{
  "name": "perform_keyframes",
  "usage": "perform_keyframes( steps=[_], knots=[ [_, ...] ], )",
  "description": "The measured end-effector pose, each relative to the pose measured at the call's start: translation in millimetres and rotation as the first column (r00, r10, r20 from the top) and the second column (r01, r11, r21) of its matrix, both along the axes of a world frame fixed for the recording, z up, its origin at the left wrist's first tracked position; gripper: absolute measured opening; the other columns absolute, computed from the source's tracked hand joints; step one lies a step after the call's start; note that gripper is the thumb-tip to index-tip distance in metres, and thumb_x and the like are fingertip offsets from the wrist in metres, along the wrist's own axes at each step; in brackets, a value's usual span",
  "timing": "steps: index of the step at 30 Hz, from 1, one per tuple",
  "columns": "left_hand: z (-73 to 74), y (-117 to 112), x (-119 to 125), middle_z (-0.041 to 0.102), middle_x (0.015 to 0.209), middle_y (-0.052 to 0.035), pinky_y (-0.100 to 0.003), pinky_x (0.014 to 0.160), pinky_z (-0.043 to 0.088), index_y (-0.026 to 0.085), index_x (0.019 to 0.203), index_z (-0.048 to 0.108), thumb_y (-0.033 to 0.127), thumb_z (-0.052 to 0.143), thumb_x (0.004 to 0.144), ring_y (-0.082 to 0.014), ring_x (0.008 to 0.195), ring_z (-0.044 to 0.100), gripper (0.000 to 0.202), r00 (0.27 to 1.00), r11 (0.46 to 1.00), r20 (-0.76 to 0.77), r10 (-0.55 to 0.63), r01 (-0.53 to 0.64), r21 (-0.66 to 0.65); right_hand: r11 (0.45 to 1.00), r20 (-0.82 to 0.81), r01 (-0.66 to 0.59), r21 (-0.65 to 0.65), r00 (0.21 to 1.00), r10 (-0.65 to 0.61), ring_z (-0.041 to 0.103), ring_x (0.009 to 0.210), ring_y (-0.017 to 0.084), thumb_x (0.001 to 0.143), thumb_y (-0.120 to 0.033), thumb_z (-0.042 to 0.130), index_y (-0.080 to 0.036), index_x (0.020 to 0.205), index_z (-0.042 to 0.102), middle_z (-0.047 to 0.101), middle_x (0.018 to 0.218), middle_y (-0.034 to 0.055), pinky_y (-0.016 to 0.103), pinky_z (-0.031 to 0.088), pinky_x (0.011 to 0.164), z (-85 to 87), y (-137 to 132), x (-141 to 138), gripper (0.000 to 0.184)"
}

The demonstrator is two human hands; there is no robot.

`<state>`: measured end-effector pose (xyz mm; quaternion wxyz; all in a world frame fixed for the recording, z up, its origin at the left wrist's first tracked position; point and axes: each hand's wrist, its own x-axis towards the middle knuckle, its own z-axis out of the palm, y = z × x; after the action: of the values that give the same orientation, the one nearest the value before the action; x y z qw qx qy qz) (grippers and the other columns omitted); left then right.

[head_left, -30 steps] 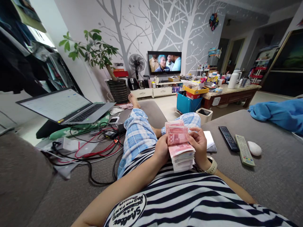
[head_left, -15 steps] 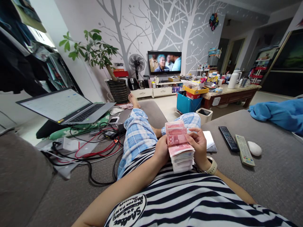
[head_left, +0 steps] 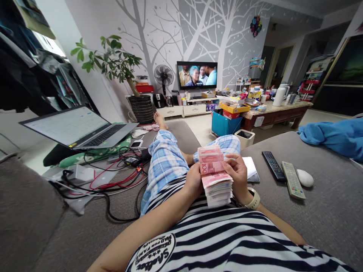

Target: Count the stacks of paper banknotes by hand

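A thick bundle of pinkish-red 100 banknotes (head_left: 217,192) is held above my lap, in front of my striped shirt. It is bent over the fingers, with the layered lower ends fanned toward me and the upper notes (head_left: 211,156) pointing away. My left hand (head_left: 194,180) grips the bundle along its left edge; most of its fingers are hidden behind the notes. On the other side, my right hand (head_left: 237,172), with a pale watch (head_left: 254,199) on the wrist, has its thumb on the front notes and fingers curled at the right edge.
An open laptop (head_left: 85,130) and tangled cables (head_left: 124,177) lie on the sofa at left. To the right are a black remote (head_left: 273,166), a beige remote (head_left: 293,180), a white mouse (head_left: 305,178) and a white-topped flat item (head_left: 252,169). A cluttered table (head_left: 297,107) stands beyond.
Both hands keep almost the same pose around the banknotes, with only a tiny shift of the upper notes and right fingers. The television picture has changed slightly.
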<state>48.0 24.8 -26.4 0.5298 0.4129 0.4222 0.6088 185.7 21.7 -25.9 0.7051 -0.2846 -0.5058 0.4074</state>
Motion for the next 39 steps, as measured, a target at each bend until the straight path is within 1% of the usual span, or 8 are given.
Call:
perform_keyframes(
  steps=[3,9,16,20,26,31,35,39],
  knots=[
    [-1.3,0.6,-1.2,0.071,0.073,-0.0032,-0.029,0.067,0.048,0.017,0.068,0.069,0.023,0.069,0.056,-0.0183,0.068,0.057,0.014,0.998,1.0,-0.055,0.01,-0.009,0.008,1.0,0.004,0.002,0.006,1.0,-0.002,0.053,0.056,0.012,0.077,-0.029,0.071,-0.021,0.095,0.057,0.062,0.063,-0.0047,0.025,0.042,0.055,-0.7,0.2,0.2,0.025],
    [-4.9,2.1,-2.4,0.069,0.071,-0.0023,-0.03,0.069,0.048,0.018,0.067,0.069,0.025,0.068,0.059,-0.0175,0.067,0.056,0.011,0.997,0.999,-0.061,0.038,-0.037,0.017,1.0,-0.001,-0.006,0.003,1.0,0.006,0.054,0.056,0.012,0.077,-0.029,0.072,-0.021,0.096,0.057,0.062,0.064,-0.0045,0.025,0.041,0.054,-1.4,0.8,0.2,0.025],
    [-5.6,5.1,0.1,0.072,0.076,-0.0047,-0.035,0.073,0.052,0.017,0.071,0.071,0.028,0.071,0.059,-0.0217,0.073,0.063,0.016,0.992,0.999,0.12,-0.028,0.032,-0.036,1.0,0.002,-0.005,0.003,1.0,0.005,0.056,0.057,0.014,0.077,-0.031,0.072,-0.021,0.097,0.056,0.063,0.064,-0.0034,0.026,0.043,0.055,-0.6,-0.9,0.4,0.027],
    [-2.9,4.4,-1.2,0.075,0.085,-0.0061,-0.037,0.078,0.053,0.017,0.078,0.074,0.022,0.075,0.054,-0.0242,0.079,0.066,0.024,0.995,0.998,0.088,-0.056,0.055,0.024,1.0,-0.006,-0.006,0.023,1.0,0.007,0.057,0.058,0.013,0.077,-0.029,0.071,-0.021,0.098,0.056,0.065,0.066,-0.0028,0.026,0.042,0.055,-1.2,-1.0,0.4,0.026],
    [0.3,2.3,-1.2,0.071,0.071,-0.0031,-0.034,0.074,0.052,0.017,0.07,0.071,0.027,0.079,0.055,-0.0207,0.069,0.063,0.019,0.993,0.997,0.094,-0.075,0.075,0.003,0.998,-0.017,-0.045,0.049,0.999,0.046,0.053,0.054,0.012,0.08,-0.031,0.069,-0.022,0.098,0.056,0.061,0.062,-0.0046,0.025,0.04,0.053,0.8,-3.2,0.5,0.024],
    [0.6,5.2,1.2,0.074,0.077,-0.0059,-0.037,0.077,0.052,0.017,0.074,0.071,0.041,0.079,0.059,-0.0229,0.072,0.066,0.029,0.971,0.993,0.221,-0.09,0.104,-0.052,0.997,-0.02,-0.053,0.053,0.998,0.054,0.048,0.051,0.011,0.081,-0.033,0.069,-0.021,0.096,0.056,0.058,0.059,-0.0058,0.024,0.038,0.051,1.3,-4.8,0.8,0.023],
    [4.6,4.4,2.5,0.074,0.077,-0.0063,-0.038,0.078,0.053,0.018,0.076,0.072,0.041,0.077,0.059,-0.0241,0.072,0.067,0.029,0.951,0.988,0.287,-0.114,0.139,-0.068,0.998,-0.018,-0.051,0.044,0.998,0.052,0.045,0.048,0.01,0.081,-0.034,0.069,-0.022,0.096,0.056,0.056,0.057,-0.0067,0.023,0.035,0.048,0.9,-4.6,0.6,0.023],
    [5.6,2.2,1.8,0.073,0.07,-0.0043,-0.037,0.075,0.053,0.019,0.07,0.071,0.038,0.076,0.062,-0.023,0.068,0.066,0.022,0.974,0.995,0.213,-0.074,0.087,-0.055,0.999,-0.019,-0.039,0.033,0.999,0.04,0.042,0.046,0.01,0.081,-0.035,0.07,-0.022,0.094,0.056,0.053,0.054,-0.0076,0.022,0.034,0.046,1.5,-4.5,0.1,0.024]
  ],
)
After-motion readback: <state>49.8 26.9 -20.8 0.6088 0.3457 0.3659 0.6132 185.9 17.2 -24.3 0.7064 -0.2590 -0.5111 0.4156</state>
